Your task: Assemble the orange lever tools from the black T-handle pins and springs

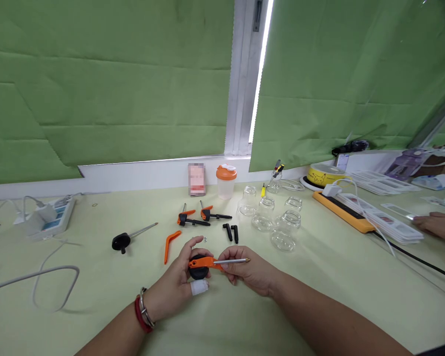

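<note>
My left hand (176, 284), with white tape on one finger, is wrapped round a round black part (198, 271) that has a metal rod (232, 261) pointing right. My right hand (244, 271) pinches the right end of an orange lever (203, 262) lying across the black part. Left of my hands is a loose orange lever (169, 244), and farther left a black round part with a rod (121, 241). Two orange-and-black assemblies (187, 217) (211, 213) lie beyond my hands, near two small black handles (231, 232).
Several upturned glasses (261, 222) stand right of centre, near an orange-lidded cup (226, 183). Power strips sit at left (59, 217) and right (341, 212), with cables. Another person's hand (439, 225) rests at the far right. Green covering hangs behind.
</note>
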Available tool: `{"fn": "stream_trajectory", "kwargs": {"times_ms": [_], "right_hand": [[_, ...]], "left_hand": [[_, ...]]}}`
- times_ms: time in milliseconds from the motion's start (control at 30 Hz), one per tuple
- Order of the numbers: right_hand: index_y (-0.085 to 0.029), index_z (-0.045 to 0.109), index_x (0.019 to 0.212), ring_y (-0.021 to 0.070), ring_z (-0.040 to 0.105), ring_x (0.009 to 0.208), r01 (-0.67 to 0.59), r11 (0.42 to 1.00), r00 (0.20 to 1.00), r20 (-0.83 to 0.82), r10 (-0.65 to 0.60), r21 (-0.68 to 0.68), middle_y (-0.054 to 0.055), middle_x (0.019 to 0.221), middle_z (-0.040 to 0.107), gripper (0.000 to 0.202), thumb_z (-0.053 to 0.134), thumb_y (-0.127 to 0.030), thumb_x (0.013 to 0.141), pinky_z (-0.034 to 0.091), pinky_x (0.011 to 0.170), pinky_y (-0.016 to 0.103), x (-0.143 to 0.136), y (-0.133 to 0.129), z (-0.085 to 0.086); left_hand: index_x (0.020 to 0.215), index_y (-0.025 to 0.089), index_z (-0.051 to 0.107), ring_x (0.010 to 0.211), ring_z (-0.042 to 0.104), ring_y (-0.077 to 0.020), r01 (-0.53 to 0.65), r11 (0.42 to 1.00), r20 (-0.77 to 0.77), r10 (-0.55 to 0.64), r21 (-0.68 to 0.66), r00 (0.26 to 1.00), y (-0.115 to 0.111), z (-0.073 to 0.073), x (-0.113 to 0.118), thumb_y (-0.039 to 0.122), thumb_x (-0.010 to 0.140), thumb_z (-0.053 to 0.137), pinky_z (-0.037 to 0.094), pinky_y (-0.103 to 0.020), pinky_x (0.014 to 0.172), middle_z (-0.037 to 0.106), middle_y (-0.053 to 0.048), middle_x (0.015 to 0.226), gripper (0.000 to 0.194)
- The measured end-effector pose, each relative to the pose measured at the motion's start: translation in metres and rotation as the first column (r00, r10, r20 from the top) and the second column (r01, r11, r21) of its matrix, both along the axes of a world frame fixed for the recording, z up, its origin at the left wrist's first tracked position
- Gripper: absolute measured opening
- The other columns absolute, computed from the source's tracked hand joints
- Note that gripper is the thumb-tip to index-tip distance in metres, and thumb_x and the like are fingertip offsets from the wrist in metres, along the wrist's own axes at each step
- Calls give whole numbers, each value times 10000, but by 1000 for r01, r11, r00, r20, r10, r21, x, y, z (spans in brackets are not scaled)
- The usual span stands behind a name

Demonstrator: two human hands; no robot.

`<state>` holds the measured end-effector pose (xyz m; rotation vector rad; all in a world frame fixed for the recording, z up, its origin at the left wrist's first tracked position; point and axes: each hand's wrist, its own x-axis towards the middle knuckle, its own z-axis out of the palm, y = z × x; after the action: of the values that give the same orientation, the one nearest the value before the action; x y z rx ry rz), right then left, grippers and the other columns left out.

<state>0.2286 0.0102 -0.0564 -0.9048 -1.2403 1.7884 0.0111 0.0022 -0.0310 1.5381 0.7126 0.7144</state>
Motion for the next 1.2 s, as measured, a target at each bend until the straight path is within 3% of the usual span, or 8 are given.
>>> {"fn": "stream_trajectory", "kwargs": {"times_ms": [167, 333, 567, 700, 900, 1033, 1200], "right_hand": [[-142, 611, 832, 70, 461, 511, -12, 1000, 1000, 7, 12, 24, -25, 632, 552, 268, 760, -317, 695, 367, 505, 228, -1, -1, 0], [-142, 601, 834, 71, 468, 507, -28, 999, 1000, -13, 28, 36, -21, 637, 560, 268, 757, -314, 700, 381, 499, 227, -2, -1, -2], [-143, 598, 825, 71, 469, 502, -32, 998, 999, -3, 32, 54, -21, 629, 563, 265, 756, -313, 698, 387, 492, 224, -3, -1, -2], [-149, 599, 817, 74, 468, 503, -34, 998, 999, 1, 34, 55, -22, 630, 563, 272, 758, -330, 692, 385, 492, 226, -3, -1, -1], [-167, 652, 862, 77, 484, 570, 6, 998, 997, 71, -10, 67, -16, 702, 579, 295, 763, -369, 680, 397, 558, 233, -3, -4, 4], [-203, 697, 933, 127, 544, 778, 78, 983, 995, 41, -86, 168, 16, 920, 578, 338, 799, -328, 636, 441, 687, 266, -3, -7, 8], [-234, 719, 995, 151, 560, 816, 44, 943, 994, 76, -74, 330, 34, 916, 578, 289, 733, -335, 725, 444, 700, 285, -3, -10, 14]], "left_hand": [[1347, 364, 187, 844, 477, -136, -18, 1000, 4, 18, 8, 1000, 0, -1, -1, 224, 788, 657, 403, -341, 804, 395, -51, 1162, 744], [1362, 359, 198, 883, 440, -172, 15, 998, 48, -13, -53, 999, 1, 3, -4, 272, 746, 678, 367, -311, 732, 408, -55, 1161, 786], [1326, 271, 361, 1033, 434, -226, -10, 977, 318, 79, -213, 945, -2, 2, 1, 495, 909, 422, 274, -382, 936, 493, -80, 1102, 477], [1312, 260, 399, 1006, 461, -208, -20, 955, 387, 140, -297, 911, -2, -2, 2, 435, 937, 405, 291, -352, 928, 528, -75, 1077, 414], [1276, 261, 439, 956, 466, -185, -54, 938, 358, 184, -344, 915, -2, 1, 1, 329, 920, 481, 318, -312, 880, 544, -52, 1060, 365], [1250, 256, 457, 922, 483, -178, -80, 921, 340, 220, -380, 914, -2, 4, 4, 299, 921, 479, 340, -308, 851, 561, -46, 1038, 332], [1244, 244, 475, 921, 511, -180, -73, 901, 352, 240, -428, 905, -5, 5, 5, 288, 915, 488, 360, -314, 853, 587, -48, 1025, 333]]}}
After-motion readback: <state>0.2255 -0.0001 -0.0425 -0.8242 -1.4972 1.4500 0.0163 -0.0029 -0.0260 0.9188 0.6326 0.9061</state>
